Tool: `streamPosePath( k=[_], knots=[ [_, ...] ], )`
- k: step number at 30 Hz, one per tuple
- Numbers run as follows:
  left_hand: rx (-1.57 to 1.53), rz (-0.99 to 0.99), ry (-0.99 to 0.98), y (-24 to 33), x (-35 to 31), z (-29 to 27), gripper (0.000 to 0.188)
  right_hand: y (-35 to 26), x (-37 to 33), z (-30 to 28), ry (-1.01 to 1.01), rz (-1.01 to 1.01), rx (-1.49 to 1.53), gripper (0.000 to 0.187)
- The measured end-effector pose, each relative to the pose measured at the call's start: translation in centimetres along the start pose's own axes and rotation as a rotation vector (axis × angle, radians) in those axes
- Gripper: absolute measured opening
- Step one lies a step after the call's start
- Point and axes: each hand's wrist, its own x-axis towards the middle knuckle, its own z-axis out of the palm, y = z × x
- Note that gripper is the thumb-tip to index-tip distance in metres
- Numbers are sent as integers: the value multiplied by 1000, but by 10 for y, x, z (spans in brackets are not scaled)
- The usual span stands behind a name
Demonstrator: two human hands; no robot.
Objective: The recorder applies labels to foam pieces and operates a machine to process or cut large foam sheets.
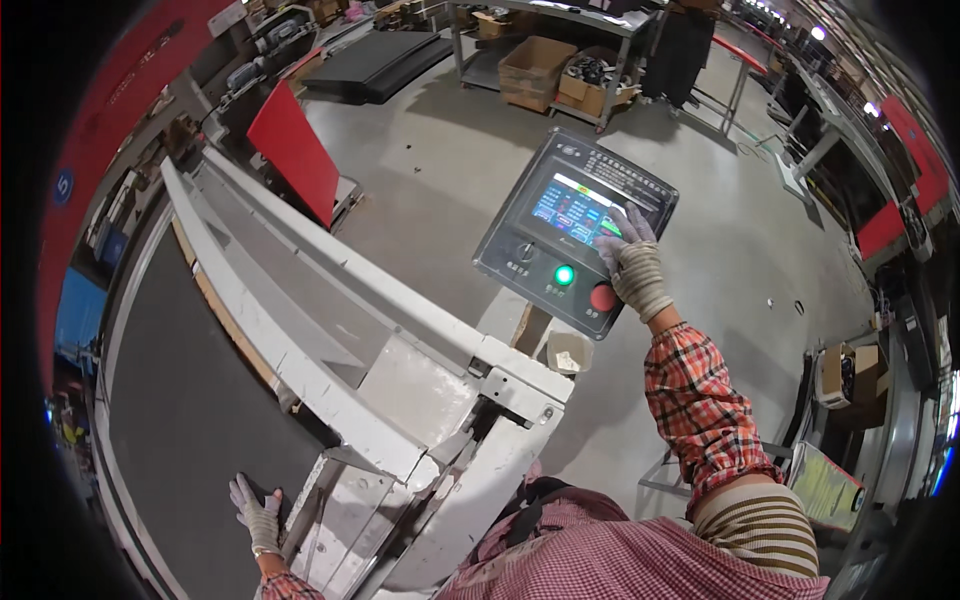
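My right hand (636, 268), in a pale knitted glove, reaches up to a dark control panel (510, 255). Its fingers are spread at the right side of the lit touchscreen (572, 212); whether a fingertip presses the glass is hard to tell. Below the screen are a glowing green button (564, 275) and a red button (602, 297), the red one beside my wrist. My left hand (258, 515), gloved too, lies with fingers apart on the dark flat bed (190, 400) of the machine, close to a white metal block (345, 510).
White machine rails (290, 350) run from far left toward me. A small cup (569, 352) sits under the panel. A red plate (292, 150) stands beyond the rails. Cardboard boxes (535, 72) rest under a far bench, and another box (850, 375) is at the right.
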Motion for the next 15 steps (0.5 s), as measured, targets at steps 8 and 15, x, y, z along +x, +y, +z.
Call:
streamPosePath(
  k=[8,15],
  knots=[
    [-80,174,136,5,-26,-19,91,-12,5,-8,-132,-189,-470,15],
    [-88,61,21,-9,-24,-14,102,34,6,3,-82,-67,-326,13]
  ],
)
